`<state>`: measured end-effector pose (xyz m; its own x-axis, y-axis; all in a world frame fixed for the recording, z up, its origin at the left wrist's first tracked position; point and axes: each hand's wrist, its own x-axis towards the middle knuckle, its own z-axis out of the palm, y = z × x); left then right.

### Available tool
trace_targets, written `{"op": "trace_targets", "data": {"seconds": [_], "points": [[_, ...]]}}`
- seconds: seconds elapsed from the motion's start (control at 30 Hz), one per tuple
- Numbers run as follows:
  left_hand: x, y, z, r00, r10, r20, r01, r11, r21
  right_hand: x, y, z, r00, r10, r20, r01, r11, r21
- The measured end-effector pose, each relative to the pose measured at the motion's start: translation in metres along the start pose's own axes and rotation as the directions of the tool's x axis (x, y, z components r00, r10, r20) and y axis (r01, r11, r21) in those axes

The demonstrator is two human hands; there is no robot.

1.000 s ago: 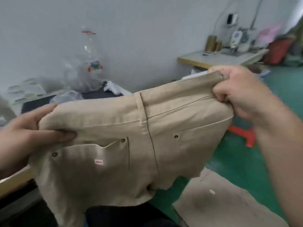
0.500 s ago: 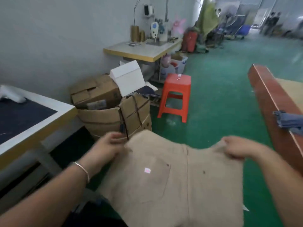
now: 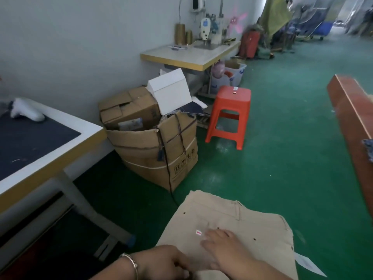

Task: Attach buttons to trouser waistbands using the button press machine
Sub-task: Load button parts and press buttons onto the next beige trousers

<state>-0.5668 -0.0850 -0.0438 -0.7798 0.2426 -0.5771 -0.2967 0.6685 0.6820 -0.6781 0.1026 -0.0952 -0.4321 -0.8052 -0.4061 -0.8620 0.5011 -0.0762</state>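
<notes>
Beige trousers [image 3: 232, 217] lie flat at the bottom of the view, back side up, waistband away from me, with a small white and red sticker [image 3: 198, 232] on the back pocket. My right hand [image 3: 222, 245] lies flat on the fabric with the fingers straight, just right of the sticker. My left hand [image 3: 167, 263], with a bracelet on the wrist, has its fingers curled at the near left edge of the trousers; whether it grips the cloth I cannot tell. No button press machine is in view.
A work table [image 3: 66, 150] with a dark top stands at left. Cardboard boxes [image 3: 157, 142] sit by the wall, an orange stool [image 3: 230, 114] behind them, then a sewing table [image 3: 191, 55]. A reddish bench edge [image 3: 351, 118] runs along the right. Green floor lies between.
The trousers went from held up in front of me to lying flat low down. Both hands let go of the waistband corners; my right hand now lies flat on the fabric.
</notes>
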Motion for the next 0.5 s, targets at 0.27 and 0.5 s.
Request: {"op": "trace_targets", "data": {"seconds": [0.27, 0.5], "points": [[-0.134, -0.015, -0.052, 0.921, -0.116, -0.372, 0.068, 0.988, -0.139, 0.044, -0.089, -0.107, 0.965, -0.254, -0.067, 0.260, 0.959, 0.108], [-0.333, -0.056, -0.005, 0.471, -0.469, -0.747, 0.190, 0.881, -0.434, 0.050, -0.261, -0.207, 0.567, -0.762, -0.313, 0.823, 0.538, 0.181]]}}
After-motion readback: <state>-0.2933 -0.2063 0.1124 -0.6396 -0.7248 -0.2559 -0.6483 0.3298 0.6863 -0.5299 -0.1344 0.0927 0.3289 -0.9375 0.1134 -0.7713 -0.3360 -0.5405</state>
